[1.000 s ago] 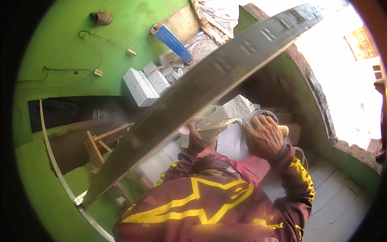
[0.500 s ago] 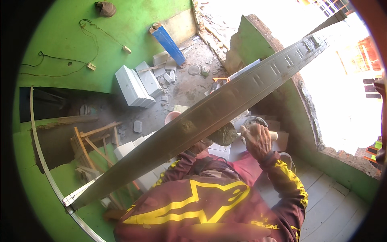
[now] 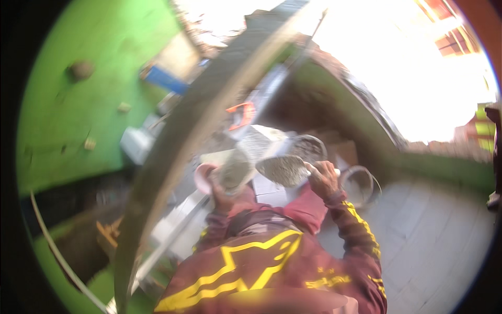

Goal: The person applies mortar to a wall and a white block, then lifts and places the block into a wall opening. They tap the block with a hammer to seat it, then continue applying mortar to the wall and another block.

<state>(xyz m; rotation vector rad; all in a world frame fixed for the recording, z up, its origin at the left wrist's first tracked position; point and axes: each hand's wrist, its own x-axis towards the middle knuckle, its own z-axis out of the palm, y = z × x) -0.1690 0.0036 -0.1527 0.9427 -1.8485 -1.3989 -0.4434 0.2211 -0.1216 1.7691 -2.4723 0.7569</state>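
Note:
My right hand [image 3: 324, 180] is closed round the handle of a trowel [image 3: 285, 170], whose blade carries a heap of wet grey mortar. The blade hangs level over my lap, just in front of a bucket [image 3: 325, 151] with grey mortar inside. My left hand [image 3: 223, 194] is blurred. Its fingers are bent at the near edge of a rounded, grey-green thing [image 3: 236, 168] whose kind I cannot make out. Beside that hand, on its left, is a pink bowl-like thing [image 3: 202, 179], partly hidden.
A long grey beam [image 3: 180, 141] crosses close in front, hiding things behind it. White blocks [image 3: 137, 145] stand by the green wall [image 3: 115, 47]. An orange-handled tool [image 3: 241, 115] lies ahead. Another bucket [image 3: 374, 196] stands right of my right hand, near a broken low wall [image 3: 374, 112].
The view has swung, and the beam now runs more steeply, further left. My left hand and the grey-green thing have come into sight. The trowel remains in my right hand, its mortar-laden blade now in full view.

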